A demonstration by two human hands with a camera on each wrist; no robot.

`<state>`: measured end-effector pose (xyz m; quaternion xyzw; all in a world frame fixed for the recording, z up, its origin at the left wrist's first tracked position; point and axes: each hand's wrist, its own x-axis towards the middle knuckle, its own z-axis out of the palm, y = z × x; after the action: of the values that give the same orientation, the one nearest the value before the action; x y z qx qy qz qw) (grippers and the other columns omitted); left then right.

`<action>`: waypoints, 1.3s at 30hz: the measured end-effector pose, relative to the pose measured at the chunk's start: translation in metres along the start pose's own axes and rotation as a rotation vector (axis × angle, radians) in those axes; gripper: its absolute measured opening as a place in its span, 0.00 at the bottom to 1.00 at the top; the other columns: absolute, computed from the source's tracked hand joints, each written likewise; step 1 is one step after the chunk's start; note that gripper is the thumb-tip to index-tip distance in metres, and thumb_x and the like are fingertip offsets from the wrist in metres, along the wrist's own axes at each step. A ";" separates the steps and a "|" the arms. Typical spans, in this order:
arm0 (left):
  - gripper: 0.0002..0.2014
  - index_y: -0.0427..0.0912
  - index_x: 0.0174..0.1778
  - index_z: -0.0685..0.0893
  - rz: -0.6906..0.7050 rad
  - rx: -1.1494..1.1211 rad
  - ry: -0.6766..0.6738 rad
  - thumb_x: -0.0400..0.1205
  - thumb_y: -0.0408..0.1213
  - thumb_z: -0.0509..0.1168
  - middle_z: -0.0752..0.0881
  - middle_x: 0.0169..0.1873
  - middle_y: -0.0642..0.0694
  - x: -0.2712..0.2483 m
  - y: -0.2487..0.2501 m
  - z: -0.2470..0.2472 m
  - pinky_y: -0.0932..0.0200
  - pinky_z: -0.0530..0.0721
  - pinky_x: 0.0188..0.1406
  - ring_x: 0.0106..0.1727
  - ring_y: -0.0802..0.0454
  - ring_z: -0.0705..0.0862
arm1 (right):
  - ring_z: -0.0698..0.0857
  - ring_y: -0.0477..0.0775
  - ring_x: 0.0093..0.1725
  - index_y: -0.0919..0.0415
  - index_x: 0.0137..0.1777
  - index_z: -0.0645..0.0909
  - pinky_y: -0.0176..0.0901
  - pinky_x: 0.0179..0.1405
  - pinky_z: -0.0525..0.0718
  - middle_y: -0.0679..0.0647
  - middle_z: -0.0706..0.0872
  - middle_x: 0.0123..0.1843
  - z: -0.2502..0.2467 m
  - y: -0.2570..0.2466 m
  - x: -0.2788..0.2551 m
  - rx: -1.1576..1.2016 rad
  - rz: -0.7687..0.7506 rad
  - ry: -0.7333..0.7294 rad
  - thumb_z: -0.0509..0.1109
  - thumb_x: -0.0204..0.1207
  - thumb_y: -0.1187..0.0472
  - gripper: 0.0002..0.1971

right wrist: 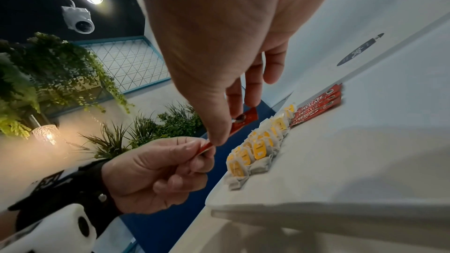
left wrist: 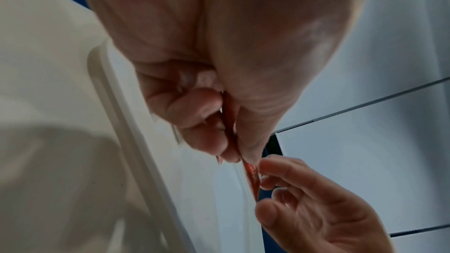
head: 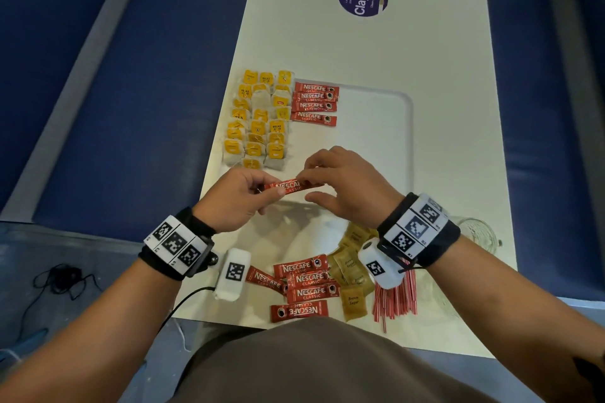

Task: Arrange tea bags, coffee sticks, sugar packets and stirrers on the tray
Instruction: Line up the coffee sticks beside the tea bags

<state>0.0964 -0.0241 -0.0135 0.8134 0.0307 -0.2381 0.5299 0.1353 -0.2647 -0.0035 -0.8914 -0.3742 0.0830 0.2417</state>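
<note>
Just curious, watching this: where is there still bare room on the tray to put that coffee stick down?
The right half of the tray is bare, and so is the strip below the four coffee sticks, above the hands holding the held stick. The tray's left side is packed with tea bags.

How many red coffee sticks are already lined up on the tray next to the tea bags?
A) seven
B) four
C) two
B: the head view shows four Nescafe coffee sticks lying in a neat column on the white tray, right beside the yellow tea bags; a fifth stick is in the air, pinched between the left hand and the right hand.
</note>
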 end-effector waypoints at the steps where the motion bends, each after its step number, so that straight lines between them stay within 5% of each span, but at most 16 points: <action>1: 0.02 0.53 0.46 0.91 0.002 0.000 -0.004 0.83 0.42 0.72 0.84 0.24 0.52 -0.001 0.001 0.000 0.68 0.75 0.28 0.26 0.59 0.78 | 0.83 0.57 0.49 0.53 0.60 0.91 0.52 0.45 0.82 0.51 0.88 0.56 0.001 0.000 0.001 -0.022 -0.006 0.007 0.83 0.73 0.56 0.15; 10: 0.05 0.46 0.50 0.91 -0.039 -0.022 0.006 0.84 0.42 0.72 0.84 0.24 0.52 -0.004 0.000 -0.001 0.70 0.74 0.26 0.24 0.62 0.77 | 0.84 0.56 0.46 0.52 0.59 0.90 0.53 0.42 0.80 0.50 0.89 0.52 0.008 -0.001 0.005 -0.099 0.002 -0.024 0.79 0.76 0.51 0.13; 17: 0.05 0.48 0.51 0.91 -0.036 -0.002 0.016 0.84 0.43 0.71 0.84 0.26 0.48 -0.005 0.000 -0.005 0.69 0.73 0.26 0.23 0.62 0.75 | 0.81 0.46 0.45 0.48 0.57 0.92 0.53 0.48 0.82 0.46 0.86 0.47 0.000 0.008 0.005 0.201 0.207 -0.058 0.71 0.84 0.51 0.09; 23: 0.05 0.45 0.49 0.89 -0.003 -0.057 0.058 0.85 0.41 0.70 0.84 0.25 0.57 -0.004 0.006 0.002 0.72 0.74 0.26 0.24 0.63 0.76 | 0.84 0.49 0.46 0.50 0.53 0.92 0.54 0.53 0.83 0.45 0.89 0.47 -0.012 0.016 0.009 0.311 0.306 -0.047 0.70 0.85 0.56 0.08; 27: 0.04 0.45 0.48 0.89 0.002 -0.067 0.099 0.83 0.41 0.72 0.87 0.33 0.55 -0.003 0.002 0.009 0.68 0.80 0.30 0.28 0.58 0.81 | 0.87 0.47 0.48 0.50 0.51 0.91 0.49 0.56 0.84 0.44 0.92 0.47 -0.032 0.029 0.023 0.329 0.390 0.019 0.70 0.85 0.56 0.08; 34: 0.10 0.53 0.50 0.90 0.076 0.385 -0.166 0.77 0.51 0.77 0.87 0.39 0.58 -0.014 -0.021 0.042 0.68 0.81 0.40 0.37 0.66 0.83 | 0.83 0.40 0.43 0.58 0.52 0.91 0.30 0.38 0.73 0.48 0.89 0.49 -0.035 0.077 0.057 0.198 0.577 0.023 0.68 0.87 0.56 0.11; 39: 0.16 0.54 0.57 0.88 0.134 0.642 -0.318 0.77 0.55 0.76 0.84 0.47 0.60 -0.018 -0.031 0.056 0.61 0.82 0.49 0.47 0.62 0.81 | 0.82 0.41 0.36 0.59 0.47 0.91 0.39 0.37 0.77 0.49 0.89 0.42 -0.014 0.093 0.072 0.175 0.643 -0.030 0.70 0.85 0.56 0.11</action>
<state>0.0510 -0.0560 -0.0507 0.8914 -0.1818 -0.3238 0.2600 0.2493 -0.2750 -0.0352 -0.9383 -0.0686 0.2003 0.2734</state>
